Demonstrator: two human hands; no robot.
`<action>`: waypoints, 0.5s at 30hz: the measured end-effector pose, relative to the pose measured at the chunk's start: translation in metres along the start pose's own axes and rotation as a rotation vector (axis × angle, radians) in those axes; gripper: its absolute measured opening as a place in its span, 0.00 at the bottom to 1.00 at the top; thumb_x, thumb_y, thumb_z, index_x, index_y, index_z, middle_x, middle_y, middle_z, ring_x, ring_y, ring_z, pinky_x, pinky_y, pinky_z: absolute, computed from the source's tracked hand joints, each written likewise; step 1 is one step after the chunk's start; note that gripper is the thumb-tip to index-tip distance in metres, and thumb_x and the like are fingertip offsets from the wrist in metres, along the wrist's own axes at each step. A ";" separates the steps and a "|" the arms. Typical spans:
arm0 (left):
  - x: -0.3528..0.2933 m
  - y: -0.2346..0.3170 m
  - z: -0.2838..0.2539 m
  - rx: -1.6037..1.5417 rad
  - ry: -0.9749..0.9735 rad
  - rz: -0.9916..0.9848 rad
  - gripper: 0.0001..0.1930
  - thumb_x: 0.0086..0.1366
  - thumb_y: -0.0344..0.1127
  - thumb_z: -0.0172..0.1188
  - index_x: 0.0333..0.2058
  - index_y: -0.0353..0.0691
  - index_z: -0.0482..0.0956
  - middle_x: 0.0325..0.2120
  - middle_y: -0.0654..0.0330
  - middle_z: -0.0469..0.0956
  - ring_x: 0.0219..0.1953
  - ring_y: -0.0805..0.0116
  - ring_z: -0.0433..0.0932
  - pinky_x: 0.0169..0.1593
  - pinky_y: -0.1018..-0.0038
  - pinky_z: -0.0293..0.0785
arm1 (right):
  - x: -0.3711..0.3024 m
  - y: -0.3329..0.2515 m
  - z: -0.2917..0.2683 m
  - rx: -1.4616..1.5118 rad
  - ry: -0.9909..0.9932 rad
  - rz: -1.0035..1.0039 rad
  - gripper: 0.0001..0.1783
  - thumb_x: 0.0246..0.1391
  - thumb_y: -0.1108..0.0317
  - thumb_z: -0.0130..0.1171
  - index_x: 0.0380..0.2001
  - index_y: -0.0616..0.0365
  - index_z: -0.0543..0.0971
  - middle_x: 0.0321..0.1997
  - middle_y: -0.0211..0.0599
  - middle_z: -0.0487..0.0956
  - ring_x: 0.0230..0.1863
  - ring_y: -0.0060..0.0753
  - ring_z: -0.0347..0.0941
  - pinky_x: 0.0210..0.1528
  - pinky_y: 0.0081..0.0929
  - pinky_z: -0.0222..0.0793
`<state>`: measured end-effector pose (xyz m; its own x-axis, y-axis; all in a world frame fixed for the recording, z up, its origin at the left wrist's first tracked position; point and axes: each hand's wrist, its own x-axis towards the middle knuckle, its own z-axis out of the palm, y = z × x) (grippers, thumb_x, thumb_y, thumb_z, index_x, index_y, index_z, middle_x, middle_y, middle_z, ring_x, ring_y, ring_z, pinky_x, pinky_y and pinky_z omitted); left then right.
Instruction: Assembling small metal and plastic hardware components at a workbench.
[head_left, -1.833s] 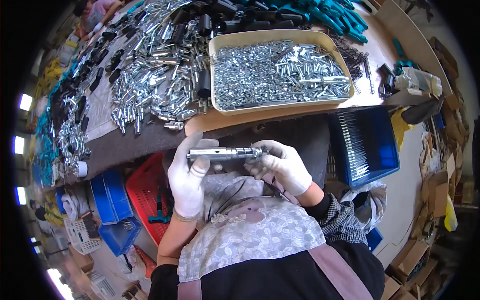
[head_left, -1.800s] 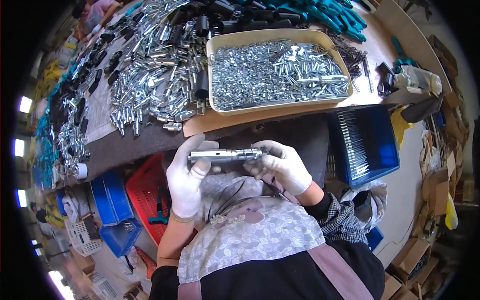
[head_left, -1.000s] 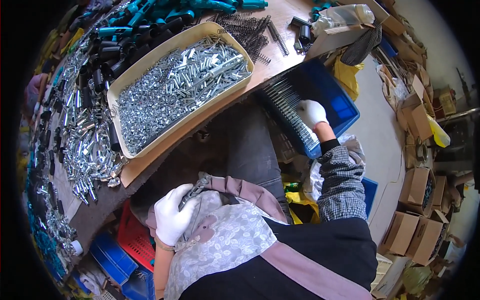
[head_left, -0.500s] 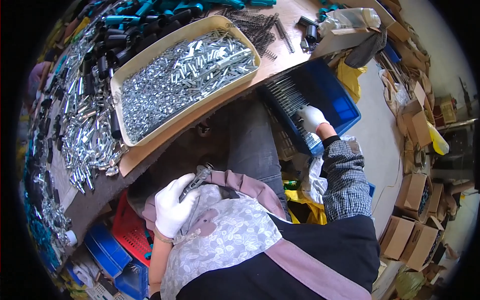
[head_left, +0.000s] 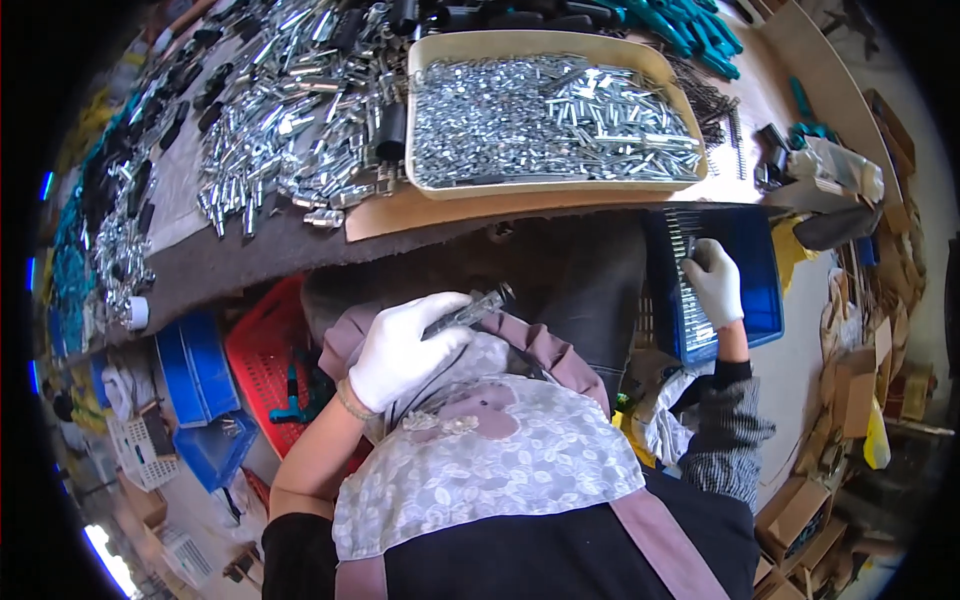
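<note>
A silvery metal cylinder (head_left: pixel 468 314) is held in front of the person's body, just above the lap, slanting with its narrower end up and to the right. The gloved left hand (head_left: pixel 403 345) holds it, the thumb on the near side and the other fingers curled round the far side, so part of it is hidden. Under that hand lies a grey leaf-patterned apron (head_left: pixel 500 455) with mauve straps. To the right, the gloved right hand (head_left: pixel 716 285) reaches into a blue bin (head_left: pixel 762 290), over a row of slim metal rods (head_left: pixel 694 322); its fingers are bent, and whether they pinch anything cannot be told. Ahead, on the table (head_left: pixel 400 213), sits a cream tray (head_left: pixel 560 189) filled with small shiny parts on its left and short pins on its right. Left of the tray spreads a heap of metal tubes (head_left: pixel 270 120), with a black sleeve (head_left: pixel 390 131) between them; right of it are dark springs (head_left: pixel 736 140), and beyond its far right corner, teal handles (head_left: pixel 695 38). Below the table on the left stands a red basket (head_left: pixel 262 350).
</note>
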<state>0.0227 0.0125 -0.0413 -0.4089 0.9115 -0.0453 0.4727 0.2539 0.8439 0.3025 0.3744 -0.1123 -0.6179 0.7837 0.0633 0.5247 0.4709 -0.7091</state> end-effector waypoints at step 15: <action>-0.024 0.011 -0.027 -0.176 0.366 -0.222 0.21 0.61 0.28 0.63 0.53 0.30 0.77 0.44 0.53 0.82 0.45 0.70 0.79 0.52 0.74 0.74 | -0.058 -0.214 0.140 1.204 -0.847 0.318 0.18 0.59 0.77 0.59 0.52 0.73 0.74 0.46 0.49 0.81 0.42 0.36 0.83 0.45 0.29 0.82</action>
<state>0.0165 -0.0159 -0.0165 -0.7489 0.6589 -0.0701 0.2154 0.3421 0.9146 0.1441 0.1713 -0.0628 -0.9404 0.1291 -0.3145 0.1773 -0.6031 -0.7777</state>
